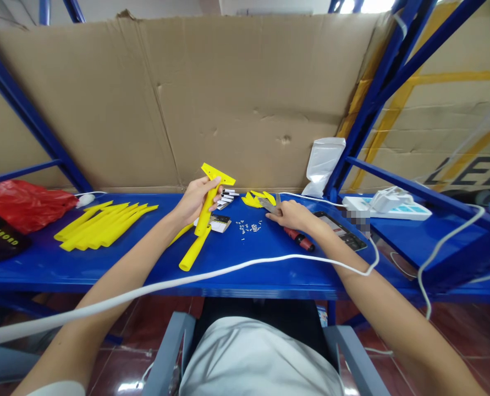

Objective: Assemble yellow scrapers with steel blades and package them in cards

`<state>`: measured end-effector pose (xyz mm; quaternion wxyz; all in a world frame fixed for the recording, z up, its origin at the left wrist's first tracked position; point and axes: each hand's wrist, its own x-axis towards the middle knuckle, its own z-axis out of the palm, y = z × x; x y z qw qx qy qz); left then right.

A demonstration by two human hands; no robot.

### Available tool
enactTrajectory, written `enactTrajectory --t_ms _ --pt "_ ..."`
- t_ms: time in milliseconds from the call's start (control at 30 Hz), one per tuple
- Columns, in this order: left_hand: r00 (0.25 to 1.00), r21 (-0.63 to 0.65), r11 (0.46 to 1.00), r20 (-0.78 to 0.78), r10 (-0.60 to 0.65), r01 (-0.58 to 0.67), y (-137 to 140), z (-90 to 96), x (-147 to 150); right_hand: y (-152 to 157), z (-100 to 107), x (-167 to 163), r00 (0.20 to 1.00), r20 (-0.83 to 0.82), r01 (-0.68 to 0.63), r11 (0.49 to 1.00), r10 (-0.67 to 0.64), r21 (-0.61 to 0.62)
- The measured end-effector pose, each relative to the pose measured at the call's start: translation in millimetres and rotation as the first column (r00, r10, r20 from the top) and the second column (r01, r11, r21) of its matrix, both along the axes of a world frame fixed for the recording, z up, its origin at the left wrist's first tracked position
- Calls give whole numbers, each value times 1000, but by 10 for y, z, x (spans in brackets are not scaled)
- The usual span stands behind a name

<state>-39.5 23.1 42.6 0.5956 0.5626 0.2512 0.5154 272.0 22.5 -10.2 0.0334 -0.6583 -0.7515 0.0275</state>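
My left hand [199, 201] is closed around the handle of a yellow plastic scraper [207, 212], held up above the table with its T-shaped head at the top. Two small holes show in that head. My right hand [294, 214] is closed at the table on a flat grey metal piece [269, 205], which sticks out to the left of the fingers. Just below this hand lies a red and black screwdriver [299, 240]. Small screws and nuts [249, 227] are scattered between my hands. Another yellow handle [195, 250] lies under the held scraper.
Several yellow handles [104, 225] lie at left beside a red plastic bag [30, 203]. Small yellow parts [258, 199] sit at the back. A phone [341, 231] and a white power strip [387, 207] are at right. A white cable [228, 269] crosses in front of my arms.
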Motion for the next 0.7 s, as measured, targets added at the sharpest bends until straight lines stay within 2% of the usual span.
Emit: enactTrajectory --t_ms 267,700 --pt "1000 -5 1000 0 -9 9 -39 8 49 139 -100 137 998 -70 12 994 -4 113" --pt "996 2 999 -66 -54 54 -14 -49 47 260 -197 207 989 -150 16 1000 -17 -8"
